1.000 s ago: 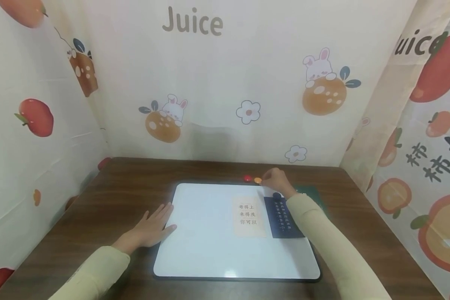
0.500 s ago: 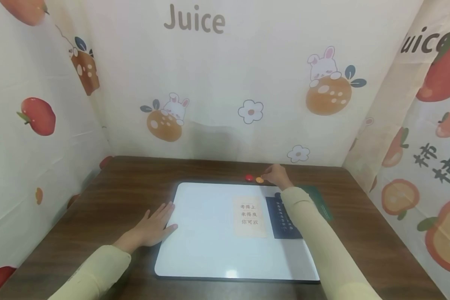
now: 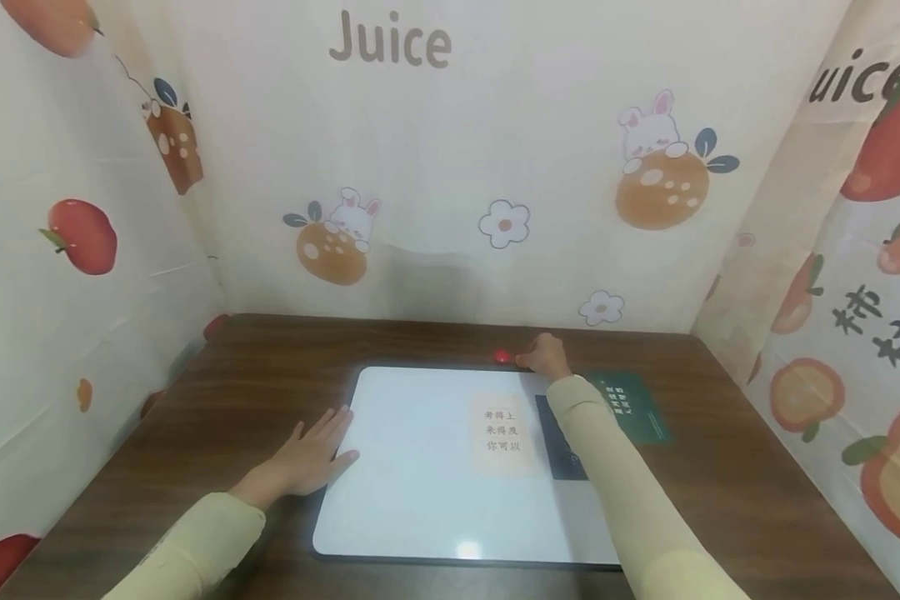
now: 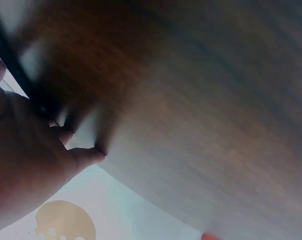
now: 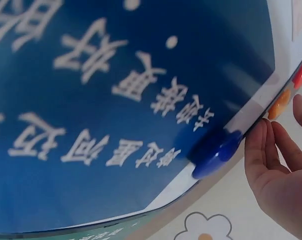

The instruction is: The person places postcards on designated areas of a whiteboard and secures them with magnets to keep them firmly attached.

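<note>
1. A person in pale yellow sleeves reaches the right arm diagonally across a whiteboard; the left forearm slants in from the near left.
2. The board lies flat on a dark wood-grain table, bearing a cream card and a navy card held by a blue button magnet. A green card lies off its right side.
3. Fruit-and-rabbit printed curtains marked "Juice" enclose the table.
4. The left hand, fingers extended and thumb spread, touches the board's left edge.
5. Beyond the far edge, the right hand brackets an orange button magnet between thumb and fingertips; whether they pinch it cannot be told. A red button magnet sits just beside.
</note>
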### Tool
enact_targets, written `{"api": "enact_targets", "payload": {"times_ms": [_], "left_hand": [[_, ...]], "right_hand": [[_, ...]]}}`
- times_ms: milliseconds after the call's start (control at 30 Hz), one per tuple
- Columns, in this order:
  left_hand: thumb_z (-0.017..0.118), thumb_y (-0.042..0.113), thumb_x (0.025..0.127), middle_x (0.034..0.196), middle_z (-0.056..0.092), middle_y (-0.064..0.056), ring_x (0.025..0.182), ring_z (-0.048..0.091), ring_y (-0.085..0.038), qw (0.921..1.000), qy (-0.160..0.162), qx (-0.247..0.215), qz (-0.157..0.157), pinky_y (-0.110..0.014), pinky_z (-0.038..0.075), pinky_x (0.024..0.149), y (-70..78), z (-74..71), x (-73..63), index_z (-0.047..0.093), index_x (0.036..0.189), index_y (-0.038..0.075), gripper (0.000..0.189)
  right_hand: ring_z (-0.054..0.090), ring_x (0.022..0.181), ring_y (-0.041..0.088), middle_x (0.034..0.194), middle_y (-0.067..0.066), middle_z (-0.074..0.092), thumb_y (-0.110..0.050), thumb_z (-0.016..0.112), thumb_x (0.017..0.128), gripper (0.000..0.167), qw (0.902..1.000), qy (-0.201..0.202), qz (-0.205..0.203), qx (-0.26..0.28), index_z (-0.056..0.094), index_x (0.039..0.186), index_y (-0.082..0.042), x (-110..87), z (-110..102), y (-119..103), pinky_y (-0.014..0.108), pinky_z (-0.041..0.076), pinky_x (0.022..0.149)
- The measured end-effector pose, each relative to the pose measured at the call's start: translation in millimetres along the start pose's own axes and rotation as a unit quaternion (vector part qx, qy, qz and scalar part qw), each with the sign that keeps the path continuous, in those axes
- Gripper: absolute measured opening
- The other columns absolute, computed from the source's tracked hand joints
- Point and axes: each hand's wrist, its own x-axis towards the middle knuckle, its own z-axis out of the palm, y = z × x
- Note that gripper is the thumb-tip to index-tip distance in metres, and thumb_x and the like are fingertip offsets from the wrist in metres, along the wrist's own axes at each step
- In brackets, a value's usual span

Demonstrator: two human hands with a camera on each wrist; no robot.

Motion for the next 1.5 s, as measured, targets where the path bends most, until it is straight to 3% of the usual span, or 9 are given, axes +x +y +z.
{"api": "enact_targets", "payload": {"times_ms": [167, 333, 767, 1167, 1500], "left_hand": [[0.044, 0.043, 0.099, 0.156, 0.016, -0.02, 0.142, 0.01, -0.041, 1.0, -0.002, 0.004, 0.001, -0.068, 0.006, 0.106, -0.8, 1.0, 1.4, 0.021, 0.15, -0.002, 0.071], [0.044, 0.043, 0.099, 0.156, 0.016, -0.02, 0.142, 0.01, -0.041, 1.0, 0.003, 0.005, 0.003, -0.068, 0.006, 0.106, -1.6, 1.0, 0.7, 0.021, 0.15, -0.002, 0.072], [0.044, 0.043, 0.099, 0.156, 0.015, -0.018, 0.142, 0.01, -0.04, 1.0, 0.0, 0.004, -0.001, -0.067, 0.006, 0.107, -1.7, 2.8, -0.3, 0.02, 0.15, -0.001, 0.071], [0.044, 0.043, 0.099, 0.156, 0.016, -0.02, 0.142, 0.01, -0.041, 1.0, 0.0, 0.004, 0.0, -0.067, 0.006, 0.106, -0.4, -0.7, -2.3, 0.02, 0.15, -0.002, 0.071], [0.045, 0.043, 0.098, 0.156, 0.016, -0.02, 0.142, 0.011, -0.041, 1.0, 0.001, 0.001, 0.003, -0.068, 0.006, 0.106, -0.5, 0.1, -3.2, 0.021, 0.15, -0.001, 0.072]], "right_hand": [[0.063, 0.095, 0.037, 0.105, 0.025, 0.065, -0.01, 0.072, 0.084, 0.029, 0.9994, 0.012, -0.005, -0.032, 0.064, 0.104, 0.01, 3.0, 3.7, -0.2, 0.045, 0.052, 0.082], [0.064, 0.093, 0.036, 0.103, 0.024, 0.066, -0.01, 0.073, 0.084, 0.026, 0.9994, 0.018, -0.009, -0.027, 0.066, 0.101, 0.009, 4.9, 5.1, -0.1, 0.045, 0.052, 0.081], [0.063, 0.087, 0.034, 0.099, 0.023, 0.067, -0.009, 0.076, 0.081, 0.026, 0.9992, 0.034, -0.012, 0.018, 0.068, 0.098, 0.008, 1.5, 5.3, 10.9, 0.044, 0.053, 0.078], [0.063, 0.085, 0.031, 0.098, 0.021, 0.067, -0.01, 0.077, 0.079, 0.027, 0.998, 0.029, -0.007, 0.056, 0.068, 0.099, 0.007, -5.0, 2.9, 4.9, 0.043, 0.053, 0.077], [0.066, 0.088, 0.031, 0.094, 0.018, 0.069, -0.016, 0.081, 0.077, 0.031, 0.9951, 0.015, 0.035, 0.091, 0.07, 0.099, 0.003, -13.7, -1.2, 2.8, 0.045, 0.051, 0.084]]}}
